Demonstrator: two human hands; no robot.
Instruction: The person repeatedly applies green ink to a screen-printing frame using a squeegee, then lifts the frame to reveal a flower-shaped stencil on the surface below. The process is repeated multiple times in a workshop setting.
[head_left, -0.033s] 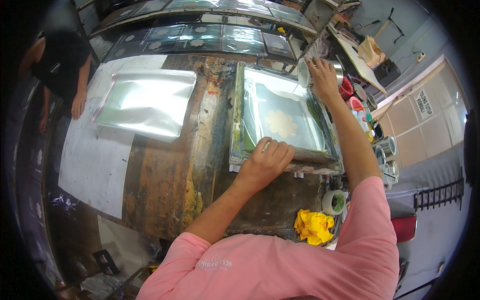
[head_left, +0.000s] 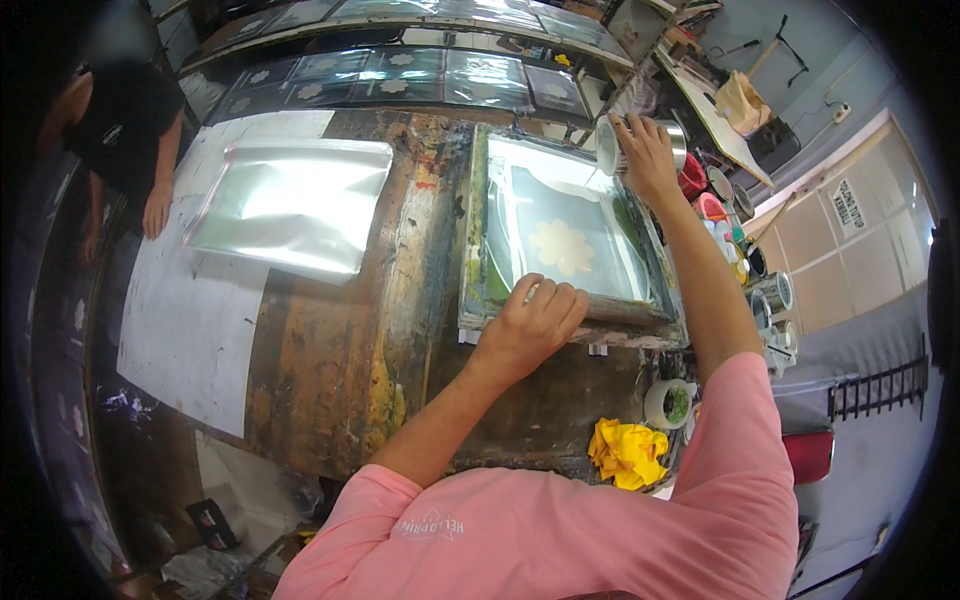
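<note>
A screen printing frame (head_left: 475, 255) lies on the worktable, its mesh (head_left: 610, 240) showing a pale flower shape (head_left: 561, 247). My left hand (head_left: 530, 325) has its fingers curled over the frame's near edge. My right hand (head_left: 645, 150) grips a silvery tin can (head_left: 672, 143), tilted on its side above the frame's far right corner, mouth toward the mesh. White ink (head_left: 545, 162) spreads along the mesh's far end, and a thin white strand shows beneath the can's lip.
Left of the frame, a clear plastic bag (head_left: 290, 205) lies on a white board (head_left: 190, 310). A person (head_left: 125, 130) stands at far left. Cans and tubs (head_left: 775, 292) line the right side. Near me sit a crumpled yellow cloth (head_left: 627, 453) and a tape roll (head_left: 668, 404). Racks (head_left: 400, 75) hold printed sheets behind.
</note>
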